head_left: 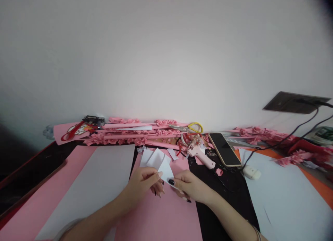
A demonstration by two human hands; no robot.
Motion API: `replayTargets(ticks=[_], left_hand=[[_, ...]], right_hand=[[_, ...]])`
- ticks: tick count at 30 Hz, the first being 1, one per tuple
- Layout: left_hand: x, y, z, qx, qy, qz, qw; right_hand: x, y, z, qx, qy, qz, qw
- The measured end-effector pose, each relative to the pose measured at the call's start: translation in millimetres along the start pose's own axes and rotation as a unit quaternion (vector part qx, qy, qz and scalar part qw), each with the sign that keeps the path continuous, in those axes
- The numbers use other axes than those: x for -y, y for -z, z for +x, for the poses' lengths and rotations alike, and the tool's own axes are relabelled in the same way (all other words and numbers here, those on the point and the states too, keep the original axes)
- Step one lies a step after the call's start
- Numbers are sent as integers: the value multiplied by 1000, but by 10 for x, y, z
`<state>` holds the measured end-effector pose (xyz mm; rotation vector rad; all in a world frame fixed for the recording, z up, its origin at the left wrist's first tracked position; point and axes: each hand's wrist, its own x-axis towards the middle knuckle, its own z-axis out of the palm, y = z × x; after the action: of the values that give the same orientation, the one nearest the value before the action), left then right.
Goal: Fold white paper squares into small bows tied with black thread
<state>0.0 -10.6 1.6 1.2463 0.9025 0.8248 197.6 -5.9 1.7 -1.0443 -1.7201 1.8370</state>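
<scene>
Between my hands is a small piece of white paper (166, 170), tilted up with a pointed top. My left hand (147, 182) pinches its lower left side between thumb and fingers. On the lower right edge, my right hand (188, 185) grips the same piece, thumb on top. Just behind it lie other white paper pieces (147, 157), partly covered by the held one. A pink sheet (158, 216) lies under both hands. Close beyond my right hand rests a white glue gun (201, 156).
Pink paper-wrapped sticks (125, 136) line the wall, with yellow-handled scissors (195, 127) and red-handled scissors (71, 131). A phone (225, 150) and a white charger (252, 172) lie right. Large white sheets (288, 199) flank the middle. Cords run from a wall socket (293, 102).
</scene>
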Motion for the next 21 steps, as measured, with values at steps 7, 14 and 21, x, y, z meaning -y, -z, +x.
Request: replayTargets(ticks=[7,14,21], left_hand=[[47,-32,-58,116,50,-14,992],[73,-31,-100,180,81,-27,980],[-12,-44,-129,225,114,-27,967]], right_hand=[[-15,51,10,45,9,72,996],[-25,68,2,42,6,86,995],[-12,47,-3,25,-2,101,995]])
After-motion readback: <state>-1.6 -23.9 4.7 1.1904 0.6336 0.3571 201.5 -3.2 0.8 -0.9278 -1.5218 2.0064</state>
